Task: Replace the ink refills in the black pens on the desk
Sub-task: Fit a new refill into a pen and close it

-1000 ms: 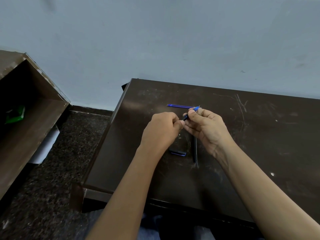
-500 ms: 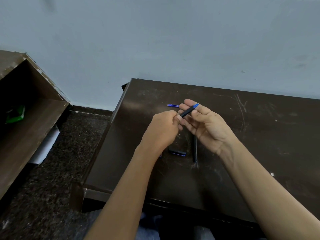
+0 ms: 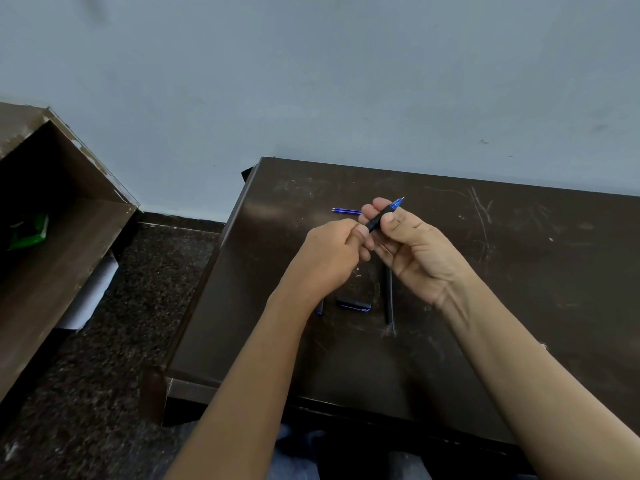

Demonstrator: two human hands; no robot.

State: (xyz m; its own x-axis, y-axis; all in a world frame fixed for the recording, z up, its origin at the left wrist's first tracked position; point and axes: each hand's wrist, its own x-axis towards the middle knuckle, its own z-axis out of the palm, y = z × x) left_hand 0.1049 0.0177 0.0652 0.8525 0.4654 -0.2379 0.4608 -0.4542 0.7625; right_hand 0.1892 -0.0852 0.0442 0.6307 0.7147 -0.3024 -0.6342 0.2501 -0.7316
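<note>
I am watching my right hand (image 3: 415, 258) clamping fingers (image 3: 373, 210) and thumb round a black plastic pen with a blue tip (image 3: 381, 218), above the dark wooden worktop (image 3: 519, 271). My left hand (image 3: 329, 258) is pinching its rear end, fingers curled. A thin blue refill (image 3: 346, 211) is lying just beyond.

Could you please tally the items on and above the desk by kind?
Black pens: 3 (held pen, lying pen, partly hidden pen)
Blue refill: 1
Dark flat case: 1
Total: 5
</note>
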